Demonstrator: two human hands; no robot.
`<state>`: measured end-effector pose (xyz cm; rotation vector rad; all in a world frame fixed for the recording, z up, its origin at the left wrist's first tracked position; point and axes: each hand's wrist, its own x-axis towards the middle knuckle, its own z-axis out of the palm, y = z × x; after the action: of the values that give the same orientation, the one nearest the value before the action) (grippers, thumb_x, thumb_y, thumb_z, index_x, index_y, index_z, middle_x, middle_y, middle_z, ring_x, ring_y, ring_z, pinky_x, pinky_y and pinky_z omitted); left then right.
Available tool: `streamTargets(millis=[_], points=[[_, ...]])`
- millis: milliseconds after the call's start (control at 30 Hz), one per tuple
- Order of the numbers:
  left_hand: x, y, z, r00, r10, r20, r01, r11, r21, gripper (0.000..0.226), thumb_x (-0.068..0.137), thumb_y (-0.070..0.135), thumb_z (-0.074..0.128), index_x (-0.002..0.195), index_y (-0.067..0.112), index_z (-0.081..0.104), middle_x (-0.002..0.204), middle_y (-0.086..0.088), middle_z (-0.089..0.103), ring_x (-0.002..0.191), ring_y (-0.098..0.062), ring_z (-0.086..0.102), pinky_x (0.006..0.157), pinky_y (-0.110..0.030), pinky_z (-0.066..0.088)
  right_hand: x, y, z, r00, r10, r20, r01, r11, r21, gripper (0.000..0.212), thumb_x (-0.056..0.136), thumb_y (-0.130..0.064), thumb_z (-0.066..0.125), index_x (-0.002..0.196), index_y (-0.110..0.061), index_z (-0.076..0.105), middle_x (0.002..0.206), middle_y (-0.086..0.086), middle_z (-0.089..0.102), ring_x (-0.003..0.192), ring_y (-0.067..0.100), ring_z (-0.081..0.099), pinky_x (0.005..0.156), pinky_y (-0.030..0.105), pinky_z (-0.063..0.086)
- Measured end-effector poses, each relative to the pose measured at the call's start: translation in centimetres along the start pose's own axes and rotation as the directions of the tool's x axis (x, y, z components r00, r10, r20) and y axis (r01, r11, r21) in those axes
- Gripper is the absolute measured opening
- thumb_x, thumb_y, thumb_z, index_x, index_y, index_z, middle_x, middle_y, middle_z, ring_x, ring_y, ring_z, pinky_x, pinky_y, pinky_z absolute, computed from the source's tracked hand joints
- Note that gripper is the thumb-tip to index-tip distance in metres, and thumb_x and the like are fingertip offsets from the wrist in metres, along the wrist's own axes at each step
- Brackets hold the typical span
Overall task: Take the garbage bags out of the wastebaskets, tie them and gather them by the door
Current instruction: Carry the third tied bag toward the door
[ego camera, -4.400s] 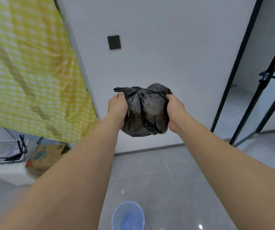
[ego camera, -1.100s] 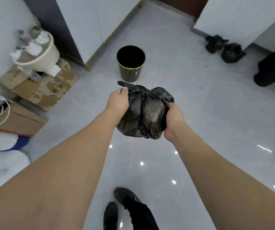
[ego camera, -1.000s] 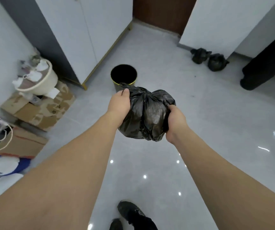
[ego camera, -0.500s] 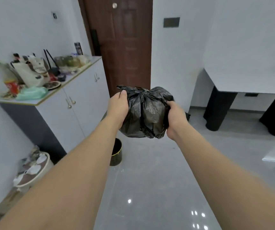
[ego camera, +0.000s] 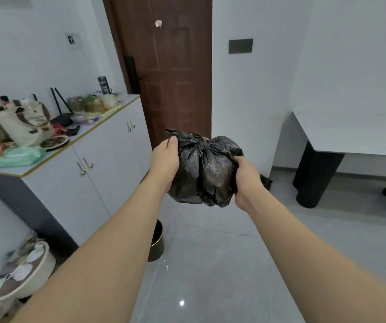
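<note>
— black crinkled plastic garbage bag [ego camera: 204,170], knotted on top: where do we have it?
— we hold it in the air, facing the dark brown wooden door [ego camera: 166,66]. our left hand [ego camera: 165,159] and right hand [ego camera: 245,177] clasp its sides, above the grey tiled floor [ego camera: 210,264].

1 head-worn view faces forward, slightly down, close behind outstretched arms toward door [ego camera: 168,73].

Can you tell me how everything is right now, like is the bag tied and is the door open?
Black garbage bag: tied, held up off the floor.
Left hand: gripping the bag.
Right hand: gripping the bag.
Brown door: shut.
Cabinet doors: shut.
Black wastebasket: upright on the floor.
White basket: full.
</note>
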<state>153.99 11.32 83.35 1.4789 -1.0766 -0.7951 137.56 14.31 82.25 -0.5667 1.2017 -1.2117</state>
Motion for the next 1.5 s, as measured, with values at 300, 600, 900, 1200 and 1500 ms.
streamTargets(millis=[300,600,900,1200,1500], points=[[15.5,0.0,11.8,0.992,0.064,0.106,-0.061,0.997,-0.037,0.045,0.099,0.042,0.036,0.1,0.005,0.062,0.104,-0.012,0.067,0.101,-0.028,0.062,0.093,-0.044,0.048,16.9,-8.8,-0.6,0.994,-0.06,-0.089,0.051,0.994,-0.101,0.018,0.095,-0.033,0.048,0.101,-0.021,0.06,0.098,0.002,0.068,0.092,0.024,0.064,0.084,0.038,0.053],[30.1,-0.5,29.8,0.959,-0.042,0.281,0.059,0.997,-0.053,0.043,0.089,0.047,0.04,0.088,0.009,0.059,0.088,-0.002,0.058,0.084,-0.017,0.052,0.081,-0.041,0.047,35.2,-17.4,-6.4,0.983,-0.055,-0.174,0.055,0.998,-0.001,0.02,0.098,-0.03,0.046,0.1,-0.018,0.062,0.084,-0.001,0.066,0.07,0.014,0.063,0.048,0.022,0.046],[45.0,-3.2,37.8,0.98,-0.155,0.125,0.158,0.987,-0.016,0.026,0.102,0.035,0.037,0.092,0.026,0.06,0.095,0.01,0.062,0.102,-0.019,0.059,0.096,-0.038,0.047,55.8,-20.7,-4.8,0.998,0.063,-0.005,-0.063,0.997,-0.04,0.025,0.098,-0.028,0.043,0.081,-0.018,0.059,0.08,0.004,0.065,0.073,0.019,0.062,0.059,0.029,0.049],[64.5,-17.2,43.4,0.915,-0.384,0.126,0.387,0.922,0.0,0.039,0.104,0.038,0.031,0.131,0.019,0.053,0.119,0.003,0.056,0.109,-0.019,0.053,0.093,-0.032,0.042,81.5,-13.7,0.5,0.972,0.227,-0.061,-0.233,0.965,-0.121,0.047,0.083,-0.038,0.048,0.129,-0.028,0.051,0.123,0.007,0.062,0.105,0.03,0.063,0.09,0.049,0.054],[82.3,-50.4,54.5,0.828,-0.526,0.194,0.496,0.849,0.184,0.036,0.101,0.044,0.038,0.112,0.022,0.064,0.115,-0.002,0.066,0.108,-0.021,0.061,0.103,-0.043,0.044,110.3,8.9,-3.1,0.909,0.345,-0.235,-0.394,0.895,-0.21,0.019,0.099,-0.02,0.04,0.114,-0.027,0.05,0.099,-0.005,0.058,0.083,0.007,0.053,0.062,0.026,0.041]])
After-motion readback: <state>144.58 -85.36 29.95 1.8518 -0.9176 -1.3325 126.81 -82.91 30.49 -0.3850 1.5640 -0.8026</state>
